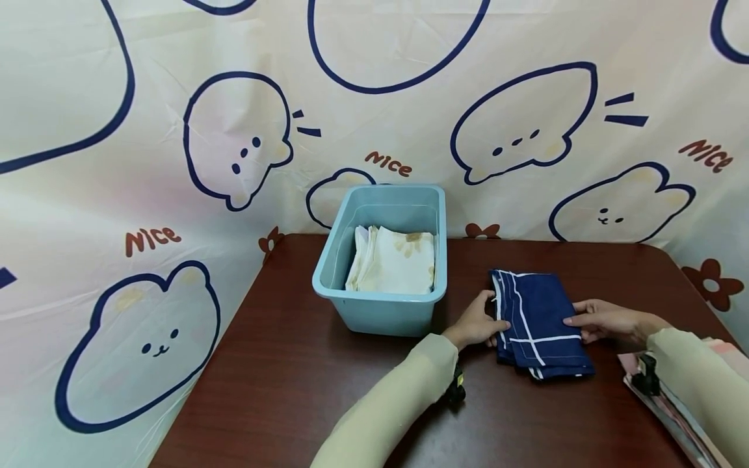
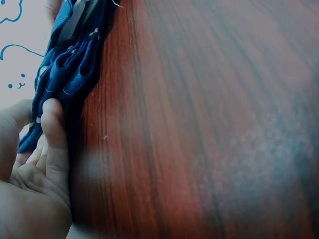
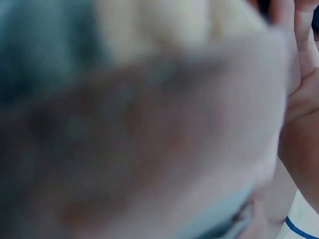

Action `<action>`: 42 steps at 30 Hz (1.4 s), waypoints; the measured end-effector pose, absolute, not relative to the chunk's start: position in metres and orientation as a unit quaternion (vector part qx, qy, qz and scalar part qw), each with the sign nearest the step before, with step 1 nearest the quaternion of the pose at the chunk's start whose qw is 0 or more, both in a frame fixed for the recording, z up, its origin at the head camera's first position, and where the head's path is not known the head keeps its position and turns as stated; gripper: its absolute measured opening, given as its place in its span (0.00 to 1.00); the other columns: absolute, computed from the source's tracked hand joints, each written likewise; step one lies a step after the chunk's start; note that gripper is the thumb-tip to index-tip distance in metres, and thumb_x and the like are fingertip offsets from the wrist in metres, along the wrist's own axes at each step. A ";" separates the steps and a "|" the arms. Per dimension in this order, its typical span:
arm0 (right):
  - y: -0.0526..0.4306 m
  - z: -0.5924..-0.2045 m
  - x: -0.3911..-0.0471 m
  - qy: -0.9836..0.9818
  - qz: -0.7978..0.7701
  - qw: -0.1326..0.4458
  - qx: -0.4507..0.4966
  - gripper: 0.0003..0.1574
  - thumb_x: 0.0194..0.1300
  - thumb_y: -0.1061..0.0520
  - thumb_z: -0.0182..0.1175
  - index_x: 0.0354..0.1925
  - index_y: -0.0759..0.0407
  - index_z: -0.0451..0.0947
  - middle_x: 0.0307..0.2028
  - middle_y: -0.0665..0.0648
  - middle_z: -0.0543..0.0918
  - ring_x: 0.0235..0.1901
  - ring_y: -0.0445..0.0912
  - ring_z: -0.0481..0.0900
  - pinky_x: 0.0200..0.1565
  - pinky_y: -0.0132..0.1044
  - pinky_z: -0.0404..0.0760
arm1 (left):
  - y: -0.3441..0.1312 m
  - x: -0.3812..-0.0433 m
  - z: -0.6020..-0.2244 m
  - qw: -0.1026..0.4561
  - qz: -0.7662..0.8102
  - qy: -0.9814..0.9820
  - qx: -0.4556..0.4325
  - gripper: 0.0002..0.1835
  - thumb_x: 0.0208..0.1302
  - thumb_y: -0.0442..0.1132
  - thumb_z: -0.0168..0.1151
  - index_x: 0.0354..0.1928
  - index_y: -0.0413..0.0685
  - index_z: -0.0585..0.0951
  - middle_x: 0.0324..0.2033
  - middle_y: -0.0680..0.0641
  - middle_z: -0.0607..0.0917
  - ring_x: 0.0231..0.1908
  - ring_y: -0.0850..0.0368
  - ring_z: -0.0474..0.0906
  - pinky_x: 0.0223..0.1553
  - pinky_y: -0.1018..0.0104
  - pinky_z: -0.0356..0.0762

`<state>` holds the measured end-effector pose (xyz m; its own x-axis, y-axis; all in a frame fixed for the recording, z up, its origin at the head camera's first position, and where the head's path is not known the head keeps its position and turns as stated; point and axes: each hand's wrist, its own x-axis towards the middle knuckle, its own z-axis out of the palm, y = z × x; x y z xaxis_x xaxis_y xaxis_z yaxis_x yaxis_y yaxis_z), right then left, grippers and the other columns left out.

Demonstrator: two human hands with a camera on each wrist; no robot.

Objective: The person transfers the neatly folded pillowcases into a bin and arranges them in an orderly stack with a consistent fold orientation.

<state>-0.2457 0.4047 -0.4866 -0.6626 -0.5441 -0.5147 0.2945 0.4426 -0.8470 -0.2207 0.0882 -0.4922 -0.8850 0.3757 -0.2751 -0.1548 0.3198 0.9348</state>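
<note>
A folded navy cloth (image 1: pixel 541 312) with white stripes lies on the right half of the table. My left hand (image 1: pixel 476 323) pinches its left edge between thumb and fingers; the left wrist view shows the bunched layers of the cloth (image 2: pixel 70 69) held by the left hand (image 2: pixel 37 184). At the opposite edge, my right hand (image 1: pixel 611 322) grips the cloth, thumb on top and fingers partly beneath. In the right wrist view only part of the right hand (image 3: pixel 301 99) shows at the right side, the rest covered by blurred fabric.
Left of the cloth stands a light blue plastic bin (image 1: pixel 383 315) holding folded pale cloths (image 1: pixel 398 263). A stack of folded fabrics (image 1: pixel 667 416) lies under the right forearm near the table's right edge. A patterned curtain (image 1: pixel 374 117) hangs behind the brown table (image 1: pixel 263 390).
</note>
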 end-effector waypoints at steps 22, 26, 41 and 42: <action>0.409 -0.482 -0.238 0.739 -0.531 0.406 -0.085 0.36 0.78 0.54 0.52 0.72 0.75 0.56 0.43 0.50 0.88 0.33 0.38 0.82 0.46 0.37 0.86 | 0.089 -0.218 -0.491 0.253 0.583 0.766 0.097 0.43 0.64 0.36 0.70 0.77 0.55 0.60 0.16 0.50 0.80 0.14 0.59 0.72 0.18 0.69 0.73; 0.410 -0.483 -0.234 0.740 -0.530 0.404 -0.089 0.35 0.78 0.54 0.51 0.71 0.75 0.56 0.41 0.49 0.87 0.29 0.36 0.79 0.46 0.38 0.86 | 0.090 -0.216 -0.491 0.254 0.585 0.764 0.093 0.42 0.64 0.37 0.70 0.77 0.57 0.60 0.17 0.50 0.81 0.14 0.59 0.73 0.18 0.68 0.73; 0.422 -0.489 -0.225 0.749 -0.524 0.395 -0.091 0.38 0.80 0.52 0.47 0.72 0.78 0.48 0.42 0.51 0.88 0.38 0.41 0.84 0.48 0.39 0.85 | 0.094 -0.210 -0.486 0.269 0.569 0.770 0.102 0.40 0.65 0.39 0.69 0.76 0.59 0.61 0.16 0.51 0.79 0.13 0.58 0.71 0.17 0.68 0.71; 0.423 -0.489 -0.225 0.749 -0.525 0.395 -0.093 0.37 0.80 0.53 0.46 0.72 0.77 0.49 0.41 0.50 0.88 0.38 0.41 0.84 0.48 0.39 0.85 | 0.095 -0.209 -0.485 0.268 0.568 0.772 0.101 0.40 0.65 0.39 0.69 0.76 0.60 0.61 0.16 0.51 0.79 0.13 0.58 0.71 0.17 0.67 0.70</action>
